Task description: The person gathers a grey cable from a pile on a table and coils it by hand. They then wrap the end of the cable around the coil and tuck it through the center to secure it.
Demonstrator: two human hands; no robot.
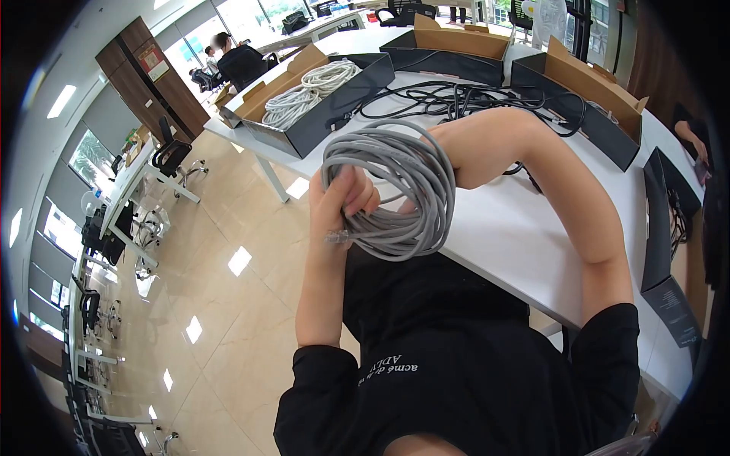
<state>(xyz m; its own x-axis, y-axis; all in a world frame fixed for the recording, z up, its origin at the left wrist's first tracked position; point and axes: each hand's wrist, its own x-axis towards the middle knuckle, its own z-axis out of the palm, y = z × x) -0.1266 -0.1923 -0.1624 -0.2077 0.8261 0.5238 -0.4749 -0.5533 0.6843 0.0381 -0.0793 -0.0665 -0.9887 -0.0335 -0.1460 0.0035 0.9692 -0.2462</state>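
Observation:
A thick coil of grey network cable is held up in front of my chest, over the near edge of the table. My left hand is closed around the coil's left side, fingers curled through its middle. The cable's clear plug pokes out below that hand, by the wrist. My right hand reaches in from the right behind the coil. Most of it is hidden by the loops; only a bit of finger shows in the coil's opening, and it appears to grip the right side.
On the white table lie tangled black cables. An open box holds light-coloured cable coils. More open boxes stand along the back and right. Another person's hand is at the far right.

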